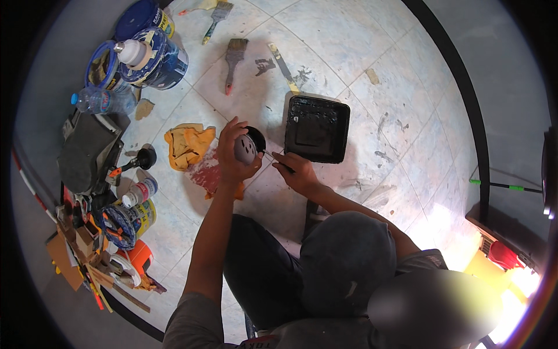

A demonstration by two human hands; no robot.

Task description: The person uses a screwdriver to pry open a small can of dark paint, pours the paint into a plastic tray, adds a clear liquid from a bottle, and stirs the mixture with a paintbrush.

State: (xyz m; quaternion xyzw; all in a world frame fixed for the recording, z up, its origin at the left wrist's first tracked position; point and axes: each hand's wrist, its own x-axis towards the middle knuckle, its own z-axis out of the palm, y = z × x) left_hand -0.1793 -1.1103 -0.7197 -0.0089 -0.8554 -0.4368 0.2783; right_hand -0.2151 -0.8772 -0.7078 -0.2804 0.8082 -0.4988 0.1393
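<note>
My left hand (pixel 234 152) is closed around a round grey-and-black thing (pixel 246 149). Its pale grey face carries several dark spots, and a black curved side shows at the right; its kind is unclear. In my right hand (pixel 295 173) is a slim tool with a dark handle (pixel 285 167). Its thin tip reaches the lower right edge of the round thing; I cannot tell what tool it is. Just right of both hands lies a black paint tray (pixel 317 129), wet-looking inside. Left of my left hand, a crumpled orange cloth (pixel 189 145) rests on the tiles, with a red-stained cloth (pixel 208 172) beneath my wrist.
Paintbrushes (pixel 235 61) and a flat stick (pixel 283 68) lie beyond my hands. Blue paint buckets (pixel 168 64), a water bottle (pixel 107 101), a dark bag (pixel 87 151) and piled tools line the left wall. A grey-covered knee (pixel 349 262) is at the lower right.
</note>
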